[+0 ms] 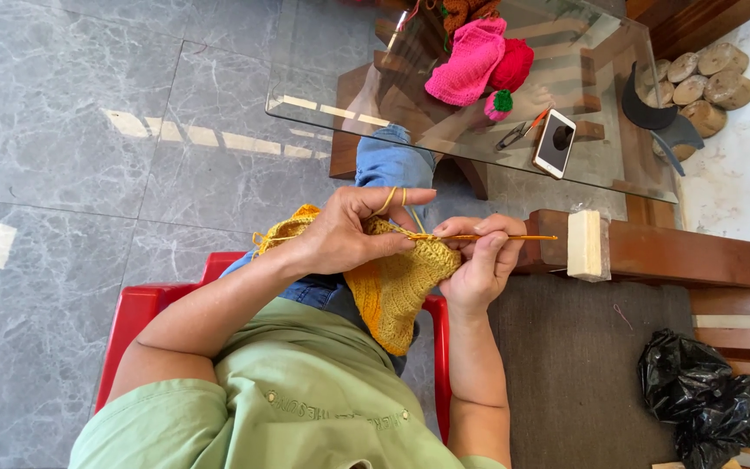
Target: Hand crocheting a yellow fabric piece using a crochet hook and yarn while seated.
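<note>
Right now the left hand is clamping down on the yellow crochet piece, fingers closed over its top edge w/ yellow yarn looping around two raised fingers; the right hand is pinching shut on an orange crochet hook, whose working end is poking into the fabric edge betw. both hands. The piece is hanging over the person's lap, above the red plastic chair. Judging from this: tension is riding on those finger wraps, so if they're slipping, the stitch probably goes slack or the loop drops off the hook. Yarn tail at the far left edge is dangling loose and could snag. Farther out, a glass table is carrying pink and red knitted items, scissors and a phone. Containers: a black plastic bag is sitting on the bench, bunched shut, contents not visible; a clear bag is wrapping a pale block on the wooden rail.
</note>
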